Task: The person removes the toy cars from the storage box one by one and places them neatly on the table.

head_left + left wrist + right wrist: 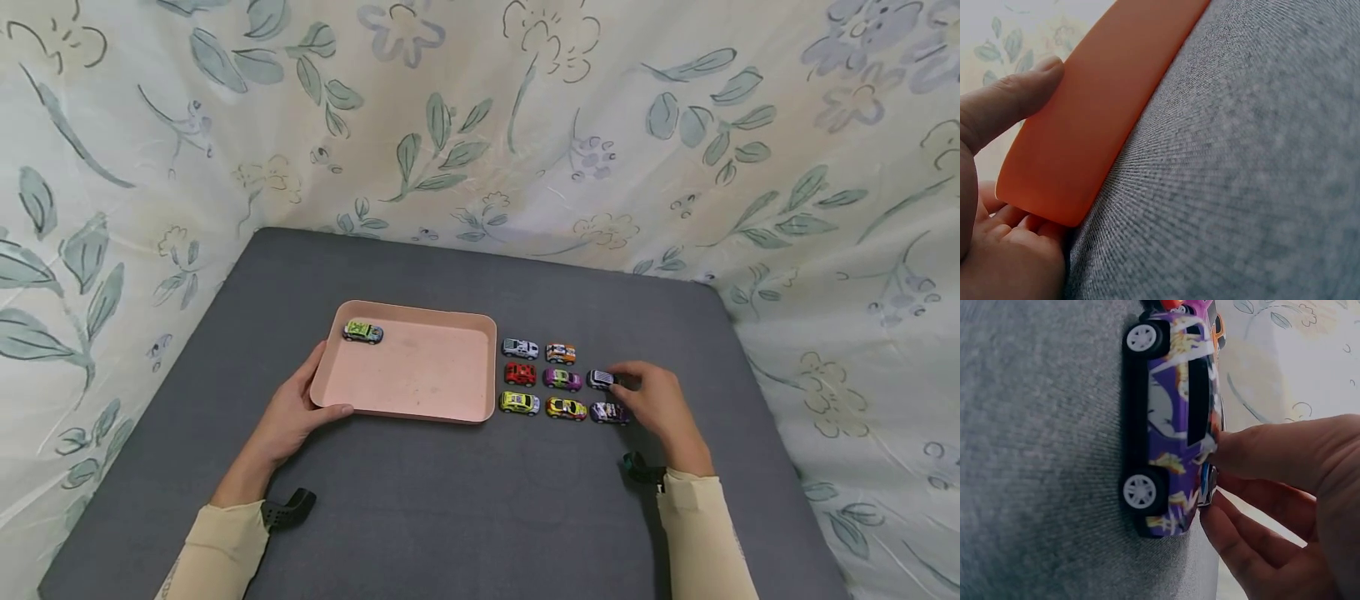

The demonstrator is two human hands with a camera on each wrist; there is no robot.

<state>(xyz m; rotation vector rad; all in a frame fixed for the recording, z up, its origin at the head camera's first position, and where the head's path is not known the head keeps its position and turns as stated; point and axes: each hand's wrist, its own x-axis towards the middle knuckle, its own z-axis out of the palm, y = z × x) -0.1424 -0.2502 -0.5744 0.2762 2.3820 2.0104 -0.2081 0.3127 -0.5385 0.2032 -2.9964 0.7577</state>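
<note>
My left hand (292, 412) grips the near left corner of a pink tray (420, 367), thumb against its front wall and fingers round the left side. In the left wrist view the tray wall (1085, 119) looks orange and rests on the grey cloth. One green toy car (363, 332) sits in the tray's far left corner. At the right end of the toy cars, my right hand (658, 404) pinches a small dark toy car (600, 380) with white markings between thumb and fingers. Just in front of it stands a purple patterned toy car (1169, 425), which partly hides the pinched one in the right wrist view.
Right of the tray, toy cars stand in rows: a white one (520, 348), an orange one (560, 353), a red one (520, 374), a magenta one (562, 379), a lime one (519, 403) and a yellow one (566, 408). Floral curtains (465, 125) surround the grey table (450, 500).
</note>
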